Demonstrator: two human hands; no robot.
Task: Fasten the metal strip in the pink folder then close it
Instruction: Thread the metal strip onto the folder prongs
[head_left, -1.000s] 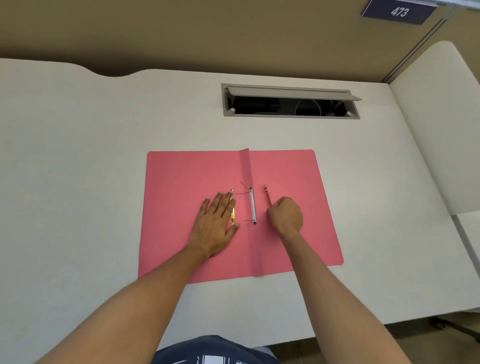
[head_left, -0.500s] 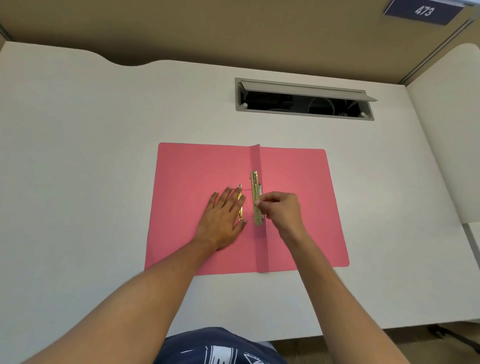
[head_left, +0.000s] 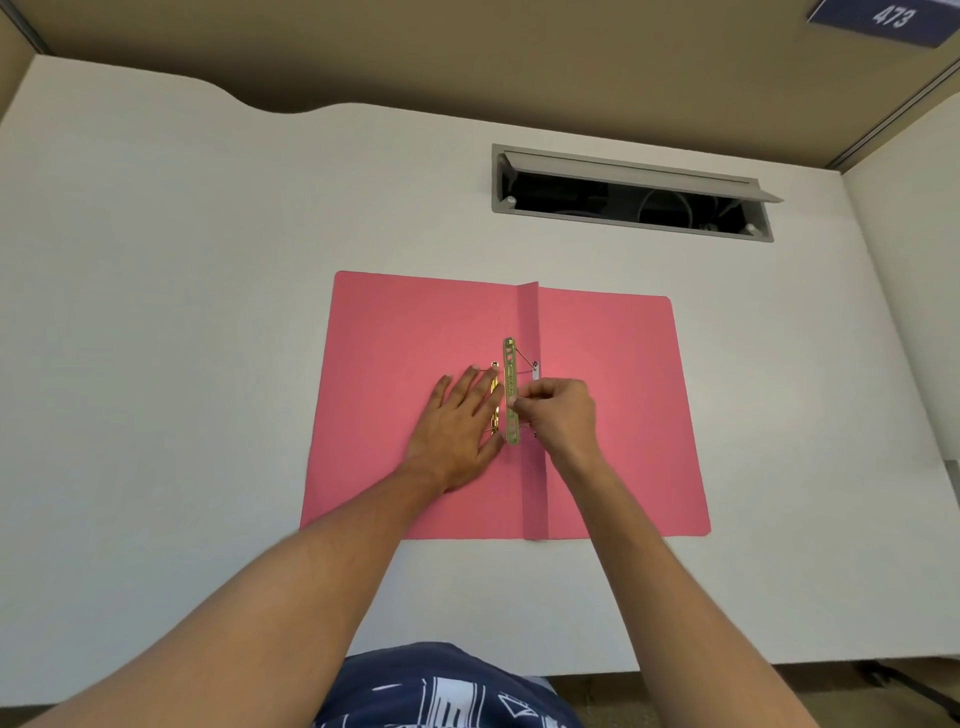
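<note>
While the pink folder (head_left: 415, 332) lies open and flat on the white bench (head_left: 182, 312), I log the fastening step as in hand, not finished. My left hand (head_left: 460, 423) is spread open, palm down on the left leaf just beside the spine fold, holding nothing, only pinning the cover; a gold piece (head_left: 494, 400) shows at its fingertips, partly hidden. My right hand (head_left: 558, 410) is curled, thumb and fingers pinched on the metal strip (head_left: 510, 389), which stands lengthwise along the spine between the two hands. Thin prongs (head_left: 524, 358) run from the strip's far end toward a small white part (head_left: 535, 370) on the fold; whether they are threaded through the slots I cannot tell.

Judgement: next move calls for seating the strip flat over the prongs, bending or locking them down, then lifting one leaf over to close. Left hand must clear first.
</note>
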